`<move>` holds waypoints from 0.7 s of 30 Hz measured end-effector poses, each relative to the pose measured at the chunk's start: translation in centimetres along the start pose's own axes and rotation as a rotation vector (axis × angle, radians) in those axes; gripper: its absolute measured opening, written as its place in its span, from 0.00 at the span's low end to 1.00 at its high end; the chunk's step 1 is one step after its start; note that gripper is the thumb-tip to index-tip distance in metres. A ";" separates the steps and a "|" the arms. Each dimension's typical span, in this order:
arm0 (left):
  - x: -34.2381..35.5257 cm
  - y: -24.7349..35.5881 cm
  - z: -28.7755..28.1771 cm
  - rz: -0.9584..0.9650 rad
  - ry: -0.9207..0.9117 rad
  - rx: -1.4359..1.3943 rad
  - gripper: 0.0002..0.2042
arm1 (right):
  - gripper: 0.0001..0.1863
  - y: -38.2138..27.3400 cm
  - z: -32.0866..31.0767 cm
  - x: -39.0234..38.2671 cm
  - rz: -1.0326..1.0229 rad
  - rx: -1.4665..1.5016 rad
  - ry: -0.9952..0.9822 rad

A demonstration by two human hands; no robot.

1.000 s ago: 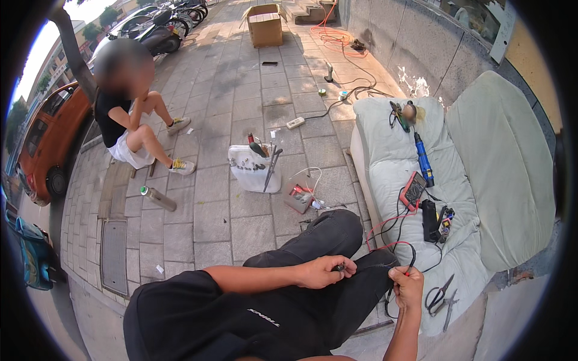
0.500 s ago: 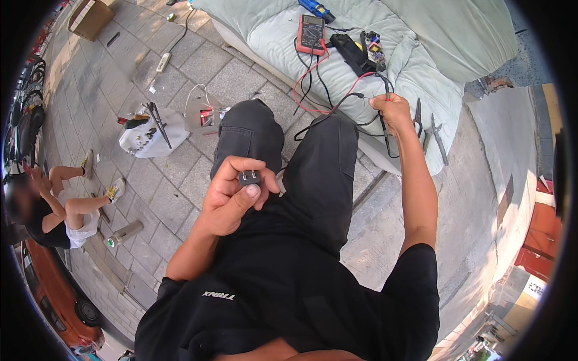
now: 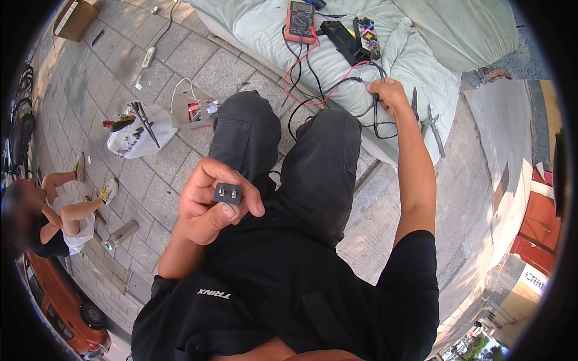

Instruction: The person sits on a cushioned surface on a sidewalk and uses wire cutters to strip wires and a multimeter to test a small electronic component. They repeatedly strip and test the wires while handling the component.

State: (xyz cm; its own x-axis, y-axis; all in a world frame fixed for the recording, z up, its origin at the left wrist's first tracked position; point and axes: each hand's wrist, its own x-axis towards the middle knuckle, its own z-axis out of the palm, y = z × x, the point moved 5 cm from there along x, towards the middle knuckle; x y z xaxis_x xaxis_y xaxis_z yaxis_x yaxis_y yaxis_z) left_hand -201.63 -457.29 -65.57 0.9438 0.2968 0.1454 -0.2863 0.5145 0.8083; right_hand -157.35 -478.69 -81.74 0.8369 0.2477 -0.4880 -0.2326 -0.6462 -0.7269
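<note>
Between thumb and fingers of my left hand [image 3: 217,201] sits a black two-pin power plug [image 3: 228,193], its metal prongs facing up toward me. My right hand [image 3: 390,96] reaches out over the edge of the pale green padded bedding, fingers pinched at the thin end of a black cable [image 3: 337,84]. Black test leads pass by that hand, and some of what lies under the fingers is hidden. Farther off, a red-and-black multimeter [image 3: 300,23] lies on the bedding with red and black leads. Beside it rest an opened black casing [image 3: 342,42] and a small circuit board [image 3: 369,43].
Pliers-like tools [image 3: 435,129] lie right of my right hand. Left of my knees are a white bag [image 3: 135,141] with tools and small parts, and a clear container [image 3: 189,117]. A power strip [image 3: 149,57] and a metal flask [image 3: 120,234] lie on the paving near a seated person [image 3: 57,216].
My left hand has moved left and slightly nearer with the plug, turning its prongs more squarely upward. My right hand stays at the cable end. The whole view has shifted slightly.
</note>
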 end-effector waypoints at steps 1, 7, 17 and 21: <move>0.0 -0.6 -0.1 -0.033 -0.004 -0.014 0.18 | 0.12 -0.3 0.2 -0.3 -0.003 -0.013 -0.005; -0.1 -2.7 -0.5 -0.040 0.037 0.096 0.18 | 0.12 -0.3 0.7 -1.1 -0.020 -0.018 -0.015; -0.1 -3.3 -1.0 -0.097 0.104 0.121 0.19 | 0.09 -0.7 0.8 -2.0 -0.071 -0.044 -0.012; 0.2 -3.4 -0.9 -0.110 0.089 0.135 0.19 | 0.11 -3.3 -0.9 -1.0 -0.219 -0.191 -0.010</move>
State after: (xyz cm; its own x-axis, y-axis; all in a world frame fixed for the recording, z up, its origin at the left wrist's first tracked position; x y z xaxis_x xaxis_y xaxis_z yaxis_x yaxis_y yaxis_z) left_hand -200.57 -458.26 -68.82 0.9481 0.3180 0.0061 -0.1522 0.4370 0.8865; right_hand -156.98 -477.46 -78.38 0.8517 0.4028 -0.3353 0.0510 -0.7005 -0.7118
